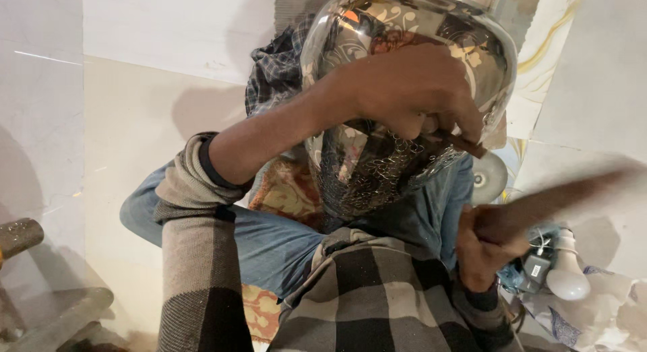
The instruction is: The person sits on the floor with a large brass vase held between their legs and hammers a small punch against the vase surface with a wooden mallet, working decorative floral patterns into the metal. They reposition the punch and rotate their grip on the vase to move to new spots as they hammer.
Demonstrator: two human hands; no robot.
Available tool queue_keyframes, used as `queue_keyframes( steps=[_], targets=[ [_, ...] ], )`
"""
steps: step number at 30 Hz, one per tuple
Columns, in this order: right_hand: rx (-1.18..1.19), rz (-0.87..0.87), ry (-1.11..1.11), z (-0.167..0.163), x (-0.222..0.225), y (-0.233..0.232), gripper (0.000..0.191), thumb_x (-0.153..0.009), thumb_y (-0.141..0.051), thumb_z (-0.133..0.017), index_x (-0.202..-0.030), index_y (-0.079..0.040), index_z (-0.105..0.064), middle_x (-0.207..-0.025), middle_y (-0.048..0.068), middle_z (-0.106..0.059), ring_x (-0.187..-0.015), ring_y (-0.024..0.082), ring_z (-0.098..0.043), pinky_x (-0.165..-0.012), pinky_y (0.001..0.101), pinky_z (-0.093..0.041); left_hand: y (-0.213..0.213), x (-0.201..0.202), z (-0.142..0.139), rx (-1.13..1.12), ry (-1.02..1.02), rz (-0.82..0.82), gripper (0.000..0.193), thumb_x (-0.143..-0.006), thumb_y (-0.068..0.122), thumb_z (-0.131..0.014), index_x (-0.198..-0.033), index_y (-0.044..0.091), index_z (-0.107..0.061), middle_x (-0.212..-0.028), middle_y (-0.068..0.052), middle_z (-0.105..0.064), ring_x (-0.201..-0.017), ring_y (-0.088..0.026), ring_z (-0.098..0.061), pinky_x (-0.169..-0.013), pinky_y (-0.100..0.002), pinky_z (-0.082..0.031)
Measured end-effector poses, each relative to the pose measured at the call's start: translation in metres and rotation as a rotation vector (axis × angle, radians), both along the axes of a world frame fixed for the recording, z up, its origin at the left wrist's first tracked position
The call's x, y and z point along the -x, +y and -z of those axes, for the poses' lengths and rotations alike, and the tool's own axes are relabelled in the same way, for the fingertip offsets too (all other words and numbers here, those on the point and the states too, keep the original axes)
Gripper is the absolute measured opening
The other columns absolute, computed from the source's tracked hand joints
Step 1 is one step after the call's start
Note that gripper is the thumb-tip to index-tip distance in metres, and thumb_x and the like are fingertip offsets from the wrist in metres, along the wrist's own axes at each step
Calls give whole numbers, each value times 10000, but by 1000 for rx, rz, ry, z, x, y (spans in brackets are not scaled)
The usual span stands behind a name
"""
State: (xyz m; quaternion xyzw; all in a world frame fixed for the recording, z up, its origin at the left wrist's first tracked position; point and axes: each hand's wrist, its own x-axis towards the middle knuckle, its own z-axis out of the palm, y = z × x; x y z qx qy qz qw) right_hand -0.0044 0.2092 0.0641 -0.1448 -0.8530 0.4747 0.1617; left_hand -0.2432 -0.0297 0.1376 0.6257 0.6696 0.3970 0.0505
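A shiny metal pot (404,55), round-bellied and polished like a mirror, fills the upper middle of the frame and rests in the lap of the seated person, tilted with its neck toward the top edge. Its upper belly carries a finished floral pattern. Lower down, in the middle of the frame, a band of fine curling lines (377,167) covers the surface, dense and dark against the shine. Judging by how things lie, a good part of the lower belly is already worked, while bare polished metal remains around the shoulder and the sides; how much of the far side is done cannot be seen.

The left hand (411,89) lies over the pot, fingers closed around a small chisel (465,144) whose tip meets the metal at the right edge of the worked band. The right hand (488,244), at the lower right, is clamped on a wooden striker (559,194), which is blurred with motion and stands well apart from the chisel.

Under the pot are blue trousers (269,237) and a patterned cushion (286,190); a checked cloth (276,69) hangs behind the pot. At the lower right, near the striking hand, lie a white bulb (567,274) and a small dark plug-like item (537,268) on printed cloth (606,311). A pale floor (135,123) fills the left side.
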Motion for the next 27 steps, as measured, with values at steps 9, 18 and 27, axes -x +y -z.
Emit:
queue_keyframes(
  steps=[9, 18, 27],
  targets=[
    [289, -98, -198, 50, -54, -3, 195, -903, -6, -828, -911, -2, -633, -746, 26, -591, -654, 85, -534, -637, 277, -443, -14, -45, 29, -636, -589, -450, 557, -977, -134, -642, -1462, 132, -579, -1253, -63, -728, -1003, -166, -771, -695, -249, -662],
    [315, -169, -338, -5, 32, 6, 249, -831, -5, -817, -1041, 18, -685, -778, 1, -643, -589, 86, -532, -531, 253, -400, -2, -90, 54, -404, -328, -1056, 382, -1037, -1, -644, -1401, 112, -613, -1082, -70, -797, -869, -117, -812, -689, -250, -654],
    [-236, -478, -247, -83, 112, 28, 273, -863, -23, -890, -935, 62, -641, -739, 76, -575, -680, 143, -521, -631, 294, -419, -5, -77, 48, -370, -374, -891, 476, -983, -119, -532, -1402, 92, -606, -1219, -112, -770, -975, -171, -822, -803, -270, -658]
  ],
)
